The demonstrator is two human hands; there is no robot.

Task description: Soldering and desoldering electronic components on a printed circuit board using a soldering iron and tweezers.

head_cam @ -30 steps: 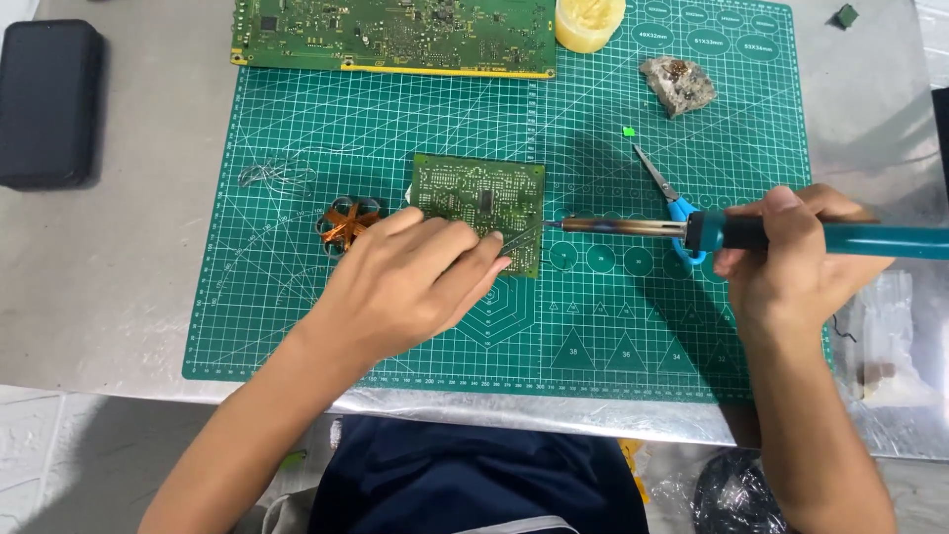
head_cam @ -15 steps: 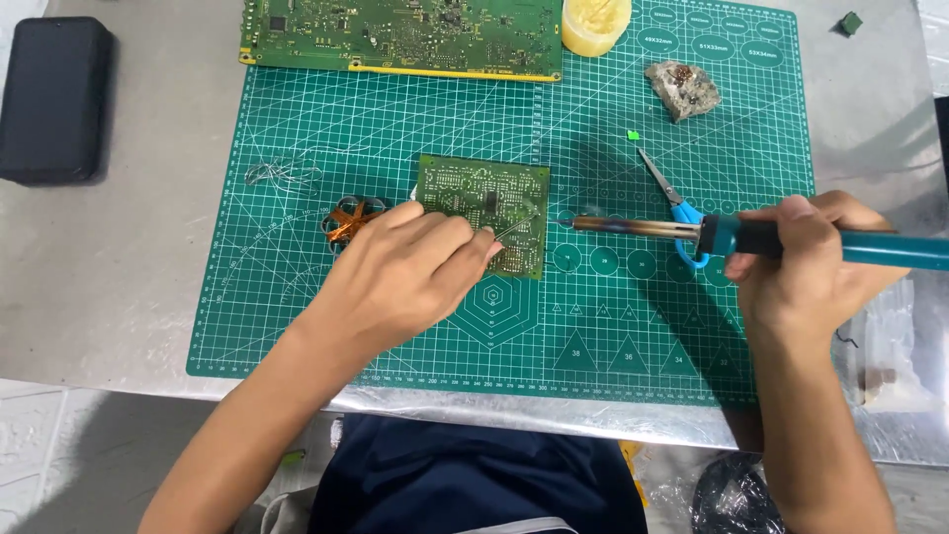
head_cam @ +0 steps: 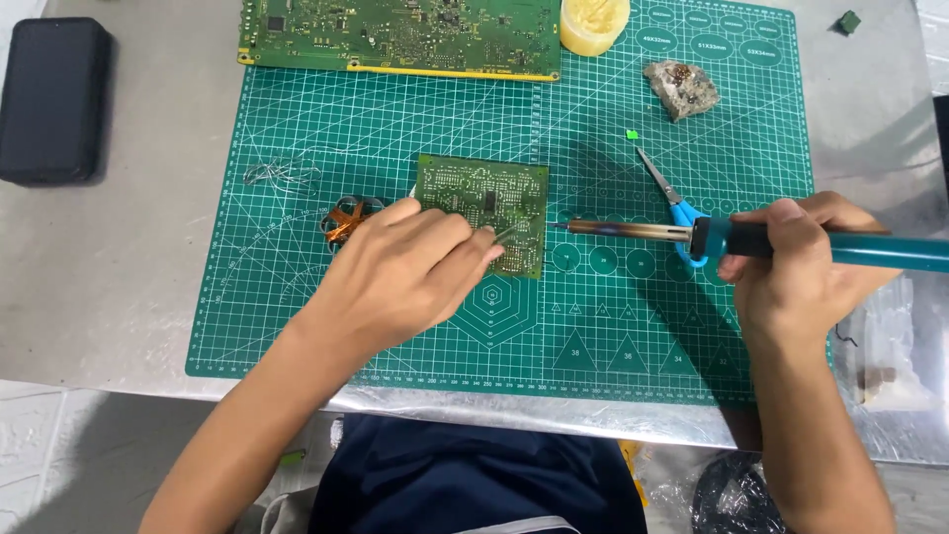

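Observation:
A small green circuit board (head_cam: 484, 198) lies in the middle of the green cutting mat (head_cam: 395, 109). My left hand (head_cam: 405, 272) rests on the board's lower left part. Its fingers are pinched on a thin wire-like piece (head_cam: 504, 234) that points across the board. My right hand (head_cam: 801, 262) grips the teal handle of a soldering iron (head_cam: 732, 237), held level. The iron's metal tip (head_cam: 559, 226) sits just off the board's right edge, close to it but apart.
A large circuit board (head_cam: 395, 35) and a yellow tub (head_cam: 593, 20) lie at the mat's far edge, with a grey metallic lump (head_cam: 682, 87) to their right. Blue-handled scissors (head_cam: 660, 183) lie under the iron. An orange coil (head_cam: 346, 218) and a black case (head_cam: 51, 99) are at left.
Hardly anything differs: the view has drifted slightly. My left hand stays on the board, and the iron's tip stays just right of it.

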